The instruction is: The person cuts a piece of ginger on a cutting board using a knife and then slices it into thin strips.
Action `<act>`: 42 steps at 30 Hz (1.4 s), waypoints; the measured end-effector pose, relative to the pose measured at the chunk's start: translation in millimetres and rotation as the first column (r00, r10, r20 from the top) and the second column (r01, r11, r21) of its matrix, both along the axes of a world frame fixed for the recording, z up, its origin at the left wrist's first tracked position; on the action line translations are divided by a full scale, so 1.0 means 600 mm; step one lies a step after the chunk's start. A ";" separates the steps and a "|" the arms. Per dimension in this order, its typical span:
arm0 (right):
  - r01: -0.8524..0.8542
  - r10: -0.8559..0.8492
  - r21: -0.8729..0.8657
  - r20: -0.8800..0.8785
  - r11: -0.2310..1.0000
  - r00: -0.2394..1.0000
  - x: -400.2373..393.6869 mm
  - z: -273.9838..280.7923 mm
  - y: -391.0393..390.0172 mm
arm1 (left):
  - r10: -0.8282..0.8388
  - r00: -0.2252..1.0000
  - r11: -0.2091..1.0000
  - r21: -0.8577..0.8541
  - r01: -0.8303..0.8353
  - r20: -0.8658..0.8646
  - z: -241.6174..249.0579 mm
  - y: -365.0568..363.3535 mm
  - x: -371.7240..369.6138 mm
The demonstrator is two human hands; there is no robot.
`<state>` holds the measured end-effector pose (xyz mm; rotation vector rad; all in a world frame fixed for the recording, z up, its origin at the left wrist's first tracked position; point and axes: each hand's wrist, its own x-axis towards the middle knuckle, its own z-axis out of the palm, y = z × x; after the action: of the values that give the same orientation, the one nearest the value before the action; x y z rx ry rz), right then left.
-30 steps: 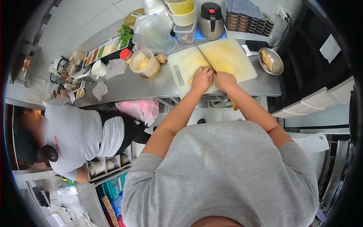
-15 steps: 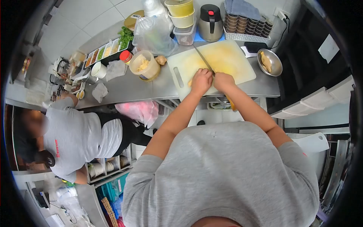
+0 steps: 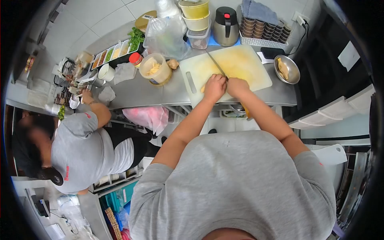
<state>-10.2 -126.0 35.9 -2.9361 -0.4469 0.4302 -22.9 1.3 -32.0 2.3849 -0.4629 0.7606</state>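
Note:
On the white cutting board (image 3: 256, 66) my right hand (image 3: 237, 87) is closed around the handle of a kitchen knife (image 3: 216, 63), whose blade points up and to the left. My left hand (image 3: 216, 87) lies close beside it with curled fingers pressed down on the board. A pale yellow piece of food (image 3: 203, 89) peeks out at the left of these fingers; its kind is hard to tell. The rest of it is hidden under the hand. Left of the board stands a round plastic tub (image 3: 155, 71) with pale yellow pieces inside, and a brown knobbly root (image 3: 173, 64) touches its side.
A metal bowl (image 3: 294, 76) with a yellowish piece of meat sits to the right. Behind the board are a thermal jug (image 3: 225, 30), stacked tubs (image 3: 197, 20) and a basket of small cups (image 3: 264, 42). A co-worker (image 3: 86, 152) stands at the left by the same counter.
The co-worker has turned and now stretches an arm over the counter. My two hands stay at nearly the same place on the board, still with the knife. The view has shifted slightly.

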 end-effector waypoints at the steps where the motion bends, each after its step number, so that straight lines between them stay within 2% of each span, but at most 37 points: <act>1: -0.014 0.012 -0.028 -0.047 0.999 0.999 0.002 0.019 0.001 | 0.003 1.000 1.000 0.003 -0.003 -0.014 -0.004 0.001 -0.006; 2: -0.029 0.024 -0.055 -0.084 0.998 0.996 0.010 0.034 0.004 | 0.007 1.000 1.000 0.008 -0.006 -0.018 -0.003 0.002 -0.005; 5: 0.100 -0.100 0.043 0.000 0.994 0.995 -0.011 -0.013 0.002 | 0.010 1.000 1.000 0.016 -0.009 -0.007 -0.001 0.003 0.001; 9: 0.039 -0.038 0.042 -0.008 0.998 0.999 -0.009 -0.013 0.007 | -0.001 0.998 1.000 -0.019 0.000 -0.057 0.002 0.006 0.001; 11: 0.059 -0.058 0.046 -0.018 0.997 0.998 -0.002 -0.010 0.004 | -0.078 0.994 0.995 -0.073 0.072 -0.074 0.003 0.021 0.015; 13: 0.004 -0.005 -0.010 -0.033 1.000 0.999 -0.002 0.011 0.000 | -0.132 0.986 0.988 -0.096 0.123 -0.104 -0.002 0.025 0.017; 14: -0.028 0.026 -0.036 -0.040 0.999 0.999 0.001 0.020 0.001 | -0.146 0.982 0.987 -0.085 0.136 -0.118 -0.002 0.028 0.021; 15: 0.009 -0.009 -0.001 -0.018 1.000 1.000 0.002 0.013 0.004 | -0.157 0.979 0.986 -0.071 0.149 -0.129 0.010 0.032 0.025; 17: 0.081 -0.082 0.073 0.010 0.994 0.997 -0.007 -0.015 0.006 | -0.114 0.965 0.986 0.090 0.138 -0.235 0.031 0.033 0.031; 18: 0.058 -0.057 0.048 -0.006 0.997 0.998 -0.013 -0.022 0.008 | -0.090 0.950 0.974 0.171 0.146 -0.297 0.033 0.034 0.022; 21: 0.000 -0.002 -0.031 -0.048 1.000 0.999 0.000 -0.003 0.008 | -0.097 0.980 0.981 0.151 0.124 -0.176 0.016 0.032 0.021; 23: -0.003 -0.006 -0.078 -0.104 0.997 0.995 0.005 0.046 0.007 | -0.084 0.979 0.982 0.154 0.113 -0.184 0.017 0.034 0.014; 26: 0.086 -0.086 0.035 0.000 0.996 0.996 -0.015 -0.017 0.013 | -0.079 0.983 0.984 0.147 0.104 -0.165 0.006 0.034 0.006; 29: -0.022 0.018 -0.053 -0.088 0.998 0.996 0.002 0.025 0.012 | -0.085 0.988 0.986 0.132 0.102 -0.126 0.003 0.033 0.003; 32: 0.011 -0.010 0.023 -0.023 1.000 1.000 -0.001 -0.007 0.007 | -0.092 0.993 0.989 0.111 0.100 -0.074 0.007 0.032 0.009; 33: 0.091 -0.091 0.037 0.000 0.995 0.996 -0.011 -0.014 0.016 | -0.105 0.993 0.990 0.093 0.110 -0.062 0.004 0.032 0.002; 36: -0.032 0.031 -0.046 -0.041 0.998 0.999 0.005 0.005 0.012 | -0.104 0.994 0.989 0.107 0.105 -0.020 0.003 0.029 -0.003; 39: 0.059 -0.058 0.027 -0.037 0.998 0.998 0.001 0.001 0.007 | -0.067 0.996 0.986 0.156 0.059 0.051 0.012 0.032 -0.001; 42: 0.007 -0.007 0.021 0.007 1.000 1.000 -0.003 -0.011 0.007 | -0.062 0.998 0.985 0.163 0.057 0.025 0.007 0.030 -0.005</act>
<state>-12.1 -121.5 29.1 -2.9193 -0.4393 0.4113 -25.7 19.3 -27.7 2.4998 -0.6277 0.7580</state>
